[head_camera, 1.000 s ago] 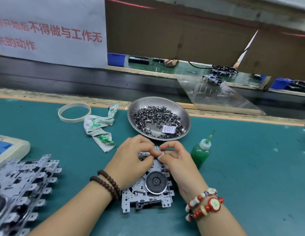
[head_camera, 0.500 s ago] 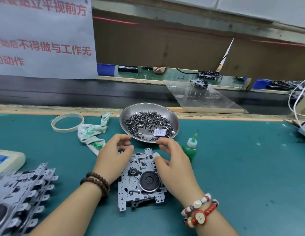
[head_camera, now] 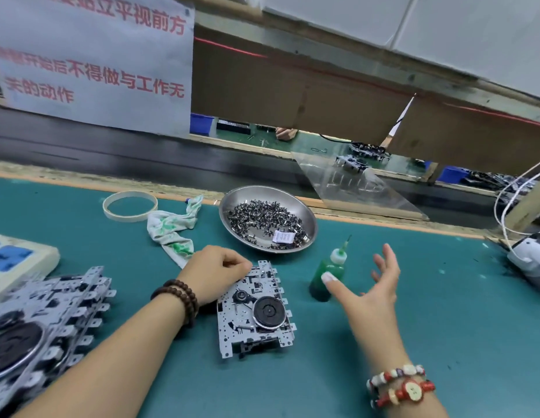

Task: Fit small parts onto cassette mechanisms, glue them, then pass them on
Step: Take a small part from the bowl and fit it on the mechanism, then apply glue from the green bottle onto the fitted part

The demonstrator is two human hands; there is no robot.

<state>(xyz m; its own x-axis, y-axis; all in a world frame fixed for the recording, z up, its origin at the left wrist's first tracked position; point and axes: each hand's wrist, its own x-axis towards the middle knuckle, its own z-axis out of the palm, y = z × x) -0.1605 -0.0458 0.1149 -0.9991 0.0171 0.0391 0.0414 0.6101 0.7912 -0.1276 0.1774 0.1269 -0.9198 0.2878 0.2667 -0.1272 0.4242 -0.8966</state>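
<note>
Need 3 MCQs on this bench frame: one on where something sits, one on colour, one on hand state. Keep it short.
1. Where is the metal dish of small parts?
A. Beyond the cassette mechanism, near the far table edge
B. On the stack of mechanisms
C. In the right hand

2. What colour is the liquid in the glue bottle?
A. Red
B. Green
C. Clear

3. What is the right hand doing?
A. Gripping the bottle
B. Pressing on the mechanism
C. Open, fingers spread, beside the bottle

Answers: 1 A, the dish lies past the mechanism by the bench's orange edge. 2 B, the bottle body shows green. 3 C, the fingers are straight and hold nothing, while the left hand rests at the mechanism's top corner.
</note>
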